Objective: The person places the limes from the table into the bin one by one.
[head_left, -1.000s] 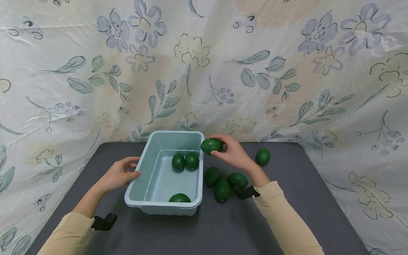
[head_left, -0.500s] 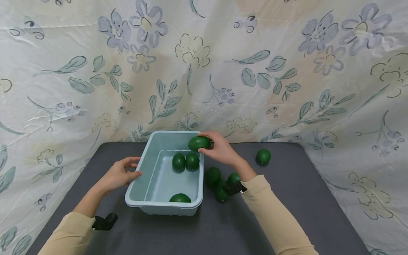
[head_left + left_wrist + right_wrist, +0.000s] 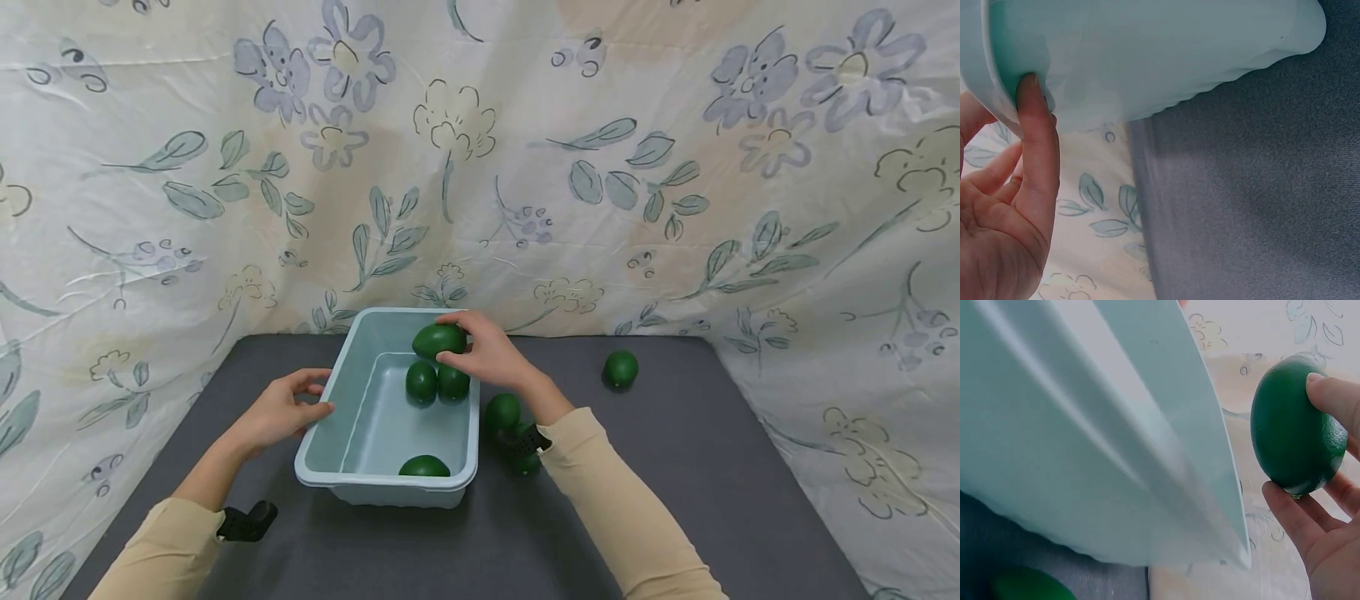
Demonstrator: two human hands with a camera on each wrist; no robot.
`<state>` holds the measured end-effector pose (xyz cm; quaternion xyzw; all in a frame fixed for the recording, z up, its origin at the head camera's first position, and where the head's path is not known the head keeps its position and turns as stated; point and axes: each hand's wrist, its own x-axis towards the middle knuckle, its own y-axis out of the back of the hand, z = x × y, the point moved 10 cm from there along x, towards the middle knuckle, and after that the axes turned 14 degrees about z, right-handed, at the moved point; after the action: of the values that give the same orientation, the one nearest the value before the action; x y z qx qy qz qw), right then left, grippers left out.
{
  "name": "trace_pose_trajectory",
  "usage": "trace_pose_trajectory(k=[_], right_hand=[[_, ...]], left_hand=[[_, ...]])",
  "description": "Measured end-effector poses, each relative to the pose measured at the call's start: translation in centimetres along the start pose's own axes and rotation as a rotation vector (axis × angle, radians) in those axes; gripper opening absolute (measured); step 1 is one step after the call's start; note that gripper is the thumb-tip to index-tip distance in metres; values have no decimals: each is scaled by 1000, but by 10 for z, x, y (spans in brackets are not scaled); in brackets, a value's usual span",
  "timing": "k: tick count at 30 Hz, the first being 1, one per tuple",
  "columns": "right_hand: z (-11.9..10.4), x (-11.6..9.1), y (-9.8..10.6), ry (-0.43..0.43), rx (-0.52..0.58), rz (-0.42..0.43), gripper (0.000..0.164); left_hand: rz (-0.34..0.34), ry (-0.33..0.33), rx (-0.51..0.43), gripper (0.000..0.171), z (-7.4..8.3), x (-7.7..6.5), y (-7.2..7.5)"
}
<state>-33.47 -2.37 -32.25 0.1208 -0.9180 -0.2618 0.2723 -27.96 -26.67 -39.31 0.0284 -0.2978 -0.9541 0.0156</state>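
My right hand [image 3: 491, 354] pinches a dark green avocado [image 3: 438, 342] between thumb and fingers, over the far right part of a pale blue plastic tub [image 3: 311, 467]. In the right wrist view, thumb and fingertips grip that avocado [image 3: 1291, 425] beside the tub's outer wall [image 3: 1085, 437]. Inside the tub lie two avocados [image 3: 421, 382] side by side below the held one, and another avocado [image 3: 424, 466] near the front wall. My left hand [image 3: 277, 412] holds the tub's left rim, its thumb against the outside under the lip in the left wrist view.
Right of the tub, avocados [image 3: 502, 412] lie on the dark grey table [image 3: 675, 500], partly hidden by my right wrist and its black strap. A lone avocado [image 3: 620, 369] sits farther right. A floral cloth [image 3: 480, 167] hangs behind the table.
My right hand has carried the avocado leftward, from beside the tub's right rim to over its inside. The left hand and the tub stay put.
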Motion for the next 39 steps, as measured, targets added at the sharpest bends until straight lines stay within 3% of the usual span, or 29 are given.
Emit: trace_pose_trajectory(k=[21,39], right_hand=[[-26,5,-46,50,-4,-93,49],[-29,4,-43,65,-32,-113,56]], left_hand=[[-12,-1,-14,63,1,1,0],[-6,4,-7,63,2,0,0]])
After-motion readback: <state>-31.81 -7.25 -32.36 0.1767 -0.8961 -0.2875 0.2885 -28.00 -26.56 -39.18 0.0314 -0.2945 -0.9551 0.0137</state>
